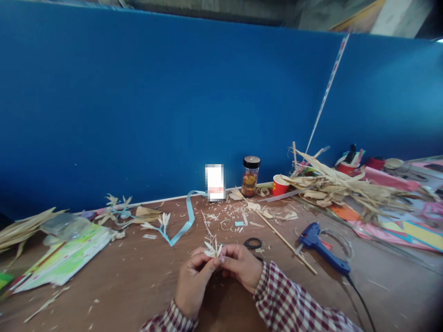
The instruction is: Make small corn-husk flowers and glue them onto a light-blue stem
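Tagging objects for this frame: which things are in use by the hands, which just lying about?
In use:
left hand
right hand
small husk flower, pinched between both

Lying about:
scissors
blue glue gun
thin stick
blue ribbon
jar
red cup
husk pile

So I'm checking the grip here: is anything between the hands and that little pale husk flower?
Nothing visible. The left hand and the right hand both pinch the husk flower directly at its base, above the table; its petals stick up free.

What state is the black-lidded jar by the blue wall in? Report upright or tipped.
Upright: the jar stands on its base, black lid on top.
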A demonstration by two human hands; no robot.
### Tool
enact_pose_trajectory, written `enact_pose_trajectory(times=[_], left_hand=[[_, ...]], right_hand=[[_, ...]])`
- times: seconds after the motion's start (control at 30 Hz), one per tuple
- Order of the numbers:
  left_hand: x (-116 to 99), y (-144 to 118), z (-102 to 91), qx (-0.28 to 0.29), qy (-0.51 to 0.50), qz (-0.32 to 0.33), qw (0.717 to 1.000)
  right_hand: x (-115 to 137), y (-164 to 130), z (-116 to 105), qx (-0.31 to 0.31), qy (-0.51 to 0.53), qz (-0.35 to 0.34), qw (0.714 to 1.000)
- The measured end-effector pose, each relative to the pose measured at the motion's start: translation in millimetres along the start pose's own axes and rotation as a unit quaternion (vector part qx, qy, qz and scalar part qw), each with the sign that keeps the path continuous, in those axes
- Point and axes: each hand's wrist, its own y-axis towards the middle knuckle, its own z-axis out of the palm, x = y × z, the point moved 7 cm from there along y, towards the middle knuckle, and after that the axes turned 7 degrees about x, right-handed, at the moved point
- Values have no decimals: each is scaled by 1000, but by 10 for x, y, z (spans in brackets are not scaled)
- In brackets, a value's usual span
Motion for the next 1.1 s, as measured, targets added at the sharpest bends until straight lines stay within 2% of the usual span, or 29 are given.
enact_pose_trajectory(times=[0.33, 0.67, 1.1], left_hand=[[-73, -17, 4, -6, 24, 34, 999], [-99, -32, 1, -6, 66, 19, 998], [-146, -34, -12, -19, 69, 37, 997]], right_hand=[[4, -4, -3, -1, -13, -1, 1000], [9, -4, 6, -1, -9, -3, 1000], [29, -11, 27, -2, -5, -6, 1000]])
